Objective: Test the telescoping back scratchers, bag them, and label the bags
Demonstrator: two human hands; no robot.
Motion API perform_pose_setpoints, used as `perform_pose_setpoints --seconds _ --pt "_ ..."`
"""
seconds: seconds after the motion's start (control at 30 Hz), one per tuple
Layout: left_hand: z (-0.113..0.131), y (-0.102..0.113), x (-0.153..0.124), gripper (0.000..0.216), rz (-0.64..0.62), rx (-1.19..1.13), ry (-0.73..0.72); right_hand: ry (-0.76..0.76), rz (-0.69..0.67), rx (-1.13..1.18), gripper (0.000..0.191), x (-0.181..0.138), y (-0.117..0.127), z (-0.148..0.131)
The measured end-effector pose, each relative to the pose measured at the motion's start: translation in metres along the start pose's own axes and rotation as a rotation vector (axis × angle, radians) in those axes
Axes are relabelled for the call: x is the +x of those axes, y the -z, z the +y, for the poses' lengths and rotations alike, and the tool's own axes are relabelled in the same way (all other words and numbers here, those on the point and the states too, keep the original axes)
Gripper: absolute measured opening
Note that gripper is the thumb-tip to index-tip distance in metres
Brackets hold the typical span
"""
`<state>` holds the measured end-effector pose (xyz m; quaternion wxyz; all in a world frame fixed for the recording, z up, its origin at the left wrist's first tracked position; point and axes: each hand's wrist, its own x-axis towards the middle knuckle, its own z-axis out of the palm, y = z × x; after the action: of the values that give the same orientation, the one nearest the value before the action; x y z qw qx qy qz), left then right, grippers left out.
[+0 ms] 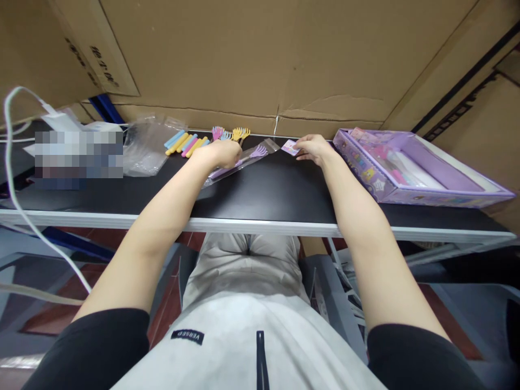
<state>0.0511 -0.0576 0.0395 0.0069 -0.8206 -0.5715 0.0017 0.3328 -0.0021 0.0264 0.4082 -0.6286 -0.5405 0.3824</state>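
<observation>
My left hand [221, 153] is closed over a clear plastic bag [244, 161] that lies on the black table [264, 189]; a purple hand-shaped toy stick [257, 152] shows inside the bag. My right hand [312, 148] pinches a small pink and white card [290, 147] at the bag's far end, fingers pressed on it. Behind my left hand lies a loose pile of coloured hand-shaped sticks [205, 140] in blue, yellow and pink.
A purple toy box [410, 170] lies open at the right. A heap of clear bags [147, 143] sits at the left, beside a white cable [16, 179] and a blurred patch. Cardboard sheets [260, 59] wall the back.
</observation>
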Motion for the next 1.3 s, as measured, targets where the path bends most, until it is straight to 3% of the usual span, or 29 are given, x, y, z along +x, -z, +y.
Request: perform_pose_setpoints --seconds 0.13,0.3,0.43,0.6,0.77,1.3 --pt "0.026 0.020 -0.005 0.044 -0.131 0.133 0.117 0.024 0.024 -0.076 0.030 -0.004 -0.003 -0.002" --pt "0.058 0.035 0.015 0.047 -0.089 0.136 0.091 -0.011 -0.030 -0.032 0.036 -0.011 -0.007 -0.007" --pt "0.070 0.023 0.044 0.061 -0.019 0.016 0.099 -0.027 -0.031 -0.012 0.035 -0.014 -0.008 -0.009" --pt "0.066 -0.014 0.067 0.056 0.104 -0.179 0.102 -0.010 -0.029 -0.020 0.026 -0.013 -0.007 -0.006" --pt "0.054 -0.036 0.069 0.054 0.125 -0.221 0.018 0.035 -0.057 -0.034 0.027 -0.008 -0.008 -0.001" --pt "0.058 -0.036 0.069 0.066 0.116 -0.218 -0.103 0.136 -0.037 -0.082 0.025 -0.006 -0.016 0.001"
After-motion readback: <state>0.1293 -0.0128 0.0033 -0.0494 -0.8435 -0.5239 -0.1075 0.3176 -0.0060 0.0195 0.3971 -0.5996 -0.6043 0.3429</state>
